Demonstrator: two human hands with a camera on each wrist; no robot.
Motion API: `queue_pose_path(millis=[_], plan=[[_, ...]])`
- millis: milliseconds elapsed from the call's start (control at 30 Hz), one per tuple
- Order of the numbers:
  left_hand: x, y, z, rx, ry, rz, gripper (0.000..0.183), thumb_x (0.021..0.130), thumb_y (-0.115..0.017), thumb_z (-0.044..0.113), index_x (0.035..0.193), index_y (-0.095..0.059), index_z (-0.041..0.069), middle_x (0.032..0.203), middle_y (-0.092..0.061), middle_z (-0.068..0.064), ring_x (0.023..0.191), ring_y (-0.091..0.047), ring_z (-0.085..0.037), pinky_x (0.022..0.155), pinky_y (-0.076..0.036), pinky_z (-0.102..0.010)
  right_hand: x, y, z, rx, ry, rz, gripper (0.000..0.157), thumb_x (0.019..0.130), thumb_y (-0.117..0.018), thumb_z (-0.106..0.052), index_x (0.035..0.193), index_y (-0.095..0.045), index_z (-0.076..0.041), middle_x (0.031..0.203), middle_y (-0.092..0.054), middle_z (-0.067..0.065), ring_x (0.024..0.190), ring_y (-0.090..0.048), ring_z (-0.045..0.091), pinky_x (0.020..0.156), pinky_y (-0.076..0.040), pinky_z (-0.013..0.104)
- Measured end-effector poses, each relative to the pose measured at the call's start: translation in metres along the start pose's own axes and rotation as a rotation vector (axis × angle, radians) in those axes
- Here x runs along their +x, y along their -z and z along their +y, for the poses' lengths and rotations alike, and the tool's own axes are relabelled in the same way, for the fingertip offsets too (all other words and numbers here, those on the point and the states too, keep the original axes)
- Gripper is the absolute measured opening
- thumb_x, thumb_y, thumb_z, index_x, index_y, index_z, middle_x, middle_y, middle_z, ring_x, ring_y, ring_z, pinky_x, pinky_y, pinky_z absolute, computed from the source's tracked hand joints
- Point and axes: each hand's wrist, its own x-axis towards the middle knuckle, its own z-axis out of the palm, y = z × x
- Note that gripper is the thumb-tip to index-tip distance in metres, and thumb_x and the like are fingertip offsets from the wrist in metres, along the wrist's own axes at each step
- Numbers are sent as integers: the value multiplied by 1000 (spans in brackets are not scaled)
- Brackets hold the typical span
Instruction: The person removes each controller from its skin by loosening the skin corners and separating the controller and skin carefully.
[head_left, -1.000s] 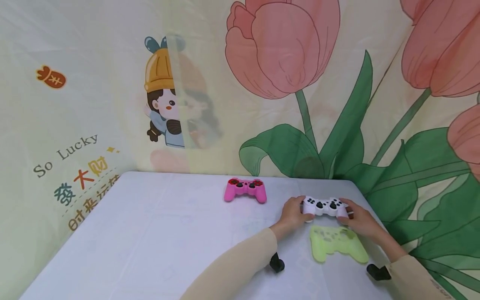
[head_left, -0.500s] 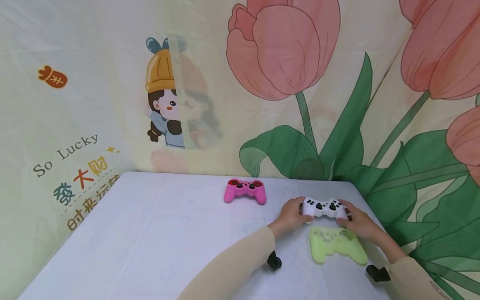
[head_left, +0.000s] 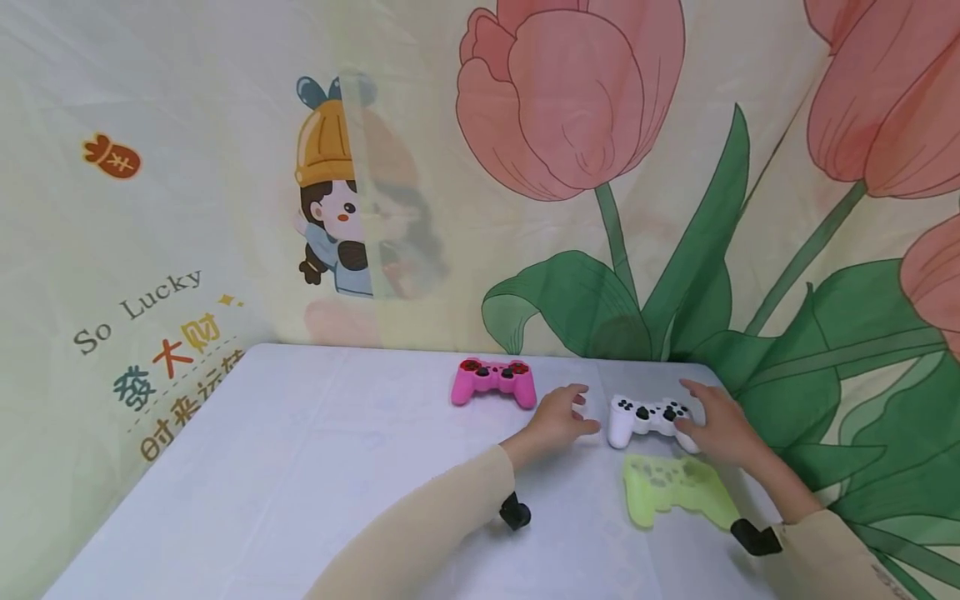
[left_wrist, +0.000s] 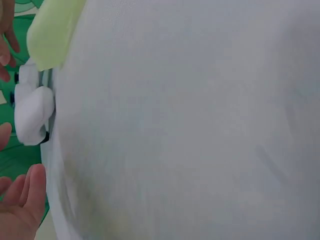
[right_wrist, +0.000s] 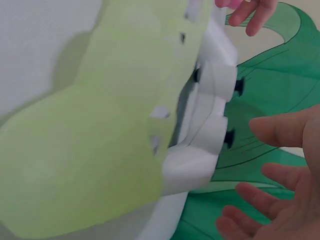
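Observation:
A white game controller (head_left: pixel 649 419) with black sticks and buttons lies on the table at the right in the head view. My left hand (head_left: pixel 558 421) is just to its left, fingers spread and apart from it, holding nothing. On the other side my right hand (head_left: pixel 717 423) is open, its thumb overlapping the controller's right grip in the head view; in the right wrist view a gap shows between the fingers and the white controller (right_wrist: pixel 202 135). Right in front of the controller lies a light-green silicone controller cover (head_left: pixel 675 490), flat on the table.
A pink game controller (head_left: pixel 493 382) sits near the table's back edge, left of my left hand. The white-covered table (head_left: pixel 337 467) meets a printed cloth backdrop (head_left: pixel 420 167) behind. Black wrist mounts (head_left: pixel 515 512) hang below both sleeves.
Both hands have let go of the white controller. My left hand has moved left, away from it; the right fingers have opened and shifted slightly right. The controller stays on the table.

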Motion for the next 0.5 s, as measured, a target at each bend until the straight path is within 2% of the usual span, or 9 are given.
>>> queue_pose_path(millis=[133,267,400,500], plan=[[-12,23,-4,-35,-14,-13,69,95,-83,27,156,-52,16,140,-64,-6,108,-67,-12,87,-58,-27,3,2,-18,27,50,26,67,99,-73,-12,151,-41,15,137,-53,42,126,-49,60,96,-45,71],[-27,49,-9,-22,-75,-10,68,96,-82,24,156,-51,12,144,-63,-11,112,-69,-16,91,-58,-29,7,-1,-38,65,86,24,66,99,-74,-11,151,-42,14,136,-55,40,123,-53,59,94,-48,69],[-39,77,-16,22,-125,35,67,95,-82,22,154,-53,9,142,-65,-12,115,-70,-20,94,-57,-32,12,-6,-59,92,106,26,66,99,-74,-11,153,-42,12,137,-56,38,120,-56,56,93,-51,67],[-47,97,-22,5,-136,64,66,93,-83,18,152,-54,7,142,-64,-13,120,-68,-27,97,-58,-38,18,-12,-74,119,122,28,65,99,-72,-9,154,-42,10,138,-55,36,121,-57,55,95,-53,66]])
